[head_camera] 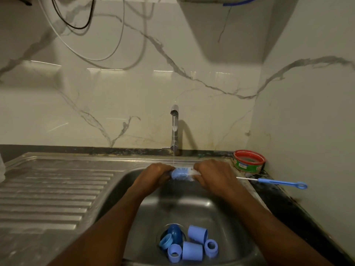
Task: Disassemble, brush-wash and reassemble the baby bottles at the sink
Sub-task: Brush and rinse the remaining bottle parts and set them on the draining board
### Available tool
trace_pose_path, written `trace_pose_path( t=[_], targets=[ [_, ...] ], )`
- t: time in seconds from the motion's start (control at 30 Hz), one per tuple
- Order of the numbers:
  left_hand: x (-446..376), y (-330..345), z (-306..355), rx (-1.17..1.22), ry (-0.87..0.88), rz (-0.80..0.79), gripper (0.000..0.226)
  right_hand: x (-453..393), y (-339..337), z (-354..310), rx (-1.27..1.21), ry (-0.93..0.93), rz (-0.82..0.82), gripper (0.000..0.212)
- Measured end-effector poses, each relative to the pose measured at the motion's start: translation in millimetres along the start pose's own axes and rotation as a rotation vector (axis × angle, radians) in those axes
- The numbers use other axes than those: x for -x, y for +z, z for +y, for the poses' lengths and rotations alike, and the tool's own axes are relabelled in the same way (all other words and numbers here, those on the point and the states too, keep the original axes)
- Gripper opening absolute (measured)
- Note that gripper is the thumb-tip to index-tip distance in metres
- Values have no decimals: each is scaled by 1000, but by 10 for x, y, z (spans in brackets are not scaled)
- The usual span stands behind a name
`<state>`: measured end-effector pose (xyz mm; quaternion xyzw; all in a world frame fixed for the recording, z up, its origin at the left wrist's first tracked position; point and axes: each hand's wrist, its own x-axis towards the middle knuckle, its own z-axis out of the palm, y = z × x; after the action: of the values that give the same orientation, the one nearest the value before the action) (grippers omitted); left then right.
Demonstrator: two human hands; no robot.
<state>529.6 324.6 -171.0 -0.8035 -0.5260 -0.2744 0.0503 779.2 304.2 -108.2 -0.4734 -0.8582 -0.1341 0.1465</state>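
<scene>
Blue bristly brush head (180, 173) sits under thin tap (174, 129) water, btwn both hands. Left hand (155, 174) curls round one end, right hand (212, 175) grips the other. Wet & soft, prob slippy, so hold the stiff ends. Blue bottle parts (189, 244) lie in the steel sink (226, 212) by the drain, light & easy to pinch.

Blue brush (179, 173); red-rimmed tin (249, 161)

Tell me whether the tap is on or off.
On: a thin stream falls from the tap onto the blue brush head held between both hands.
</scene>
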Motion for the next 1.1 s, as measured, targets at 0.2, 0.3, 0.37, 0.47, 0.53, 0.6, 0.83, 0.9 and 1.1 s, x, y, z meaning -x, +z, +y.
trace_pose_path(
  t=[0.2, 0.3, 0.37, 0.47, 0.53, 0.6, 0.83, 0.9, 1.1],
  targets=[
    [-58, -3, -15, -85, 69, 144, 26, -21, -244, -10, -928, 694, -443, 23],
    [-48, 56, -35, -28, -94, 130, 21, -15, -189, 167, -931, 779, -425, 23],
    [14, 93, -91, 108, -218, 113, 26, -35, -101, 292, -552, 705, -336, 28],
    [93, 119, -78, 164, -164, 29, 32, 29, -10, 310, -156, 609, -223, 36],
    [52, 141, -12, 150, -154, 18, 17, 80, 42, 254, -114, 557, -186, 34],
    [-23, 184, 62, 202, -218, 78, 11, 90, 108, 208, -89, 517, -150, 30],
    [-188, 259, 188, 1114, -766, 236, 18, 86, 146, 142, -121, 440, -95, 29],
    [-183, 224, 161, 1439, -920, 238, 19, 85, 170, 142, -144, 433, -96, 29],
    [-139, 83, 220, 1666, -972, 225, 21, 69, 129, 26, -186, 371, 5, 30]
  ],
)
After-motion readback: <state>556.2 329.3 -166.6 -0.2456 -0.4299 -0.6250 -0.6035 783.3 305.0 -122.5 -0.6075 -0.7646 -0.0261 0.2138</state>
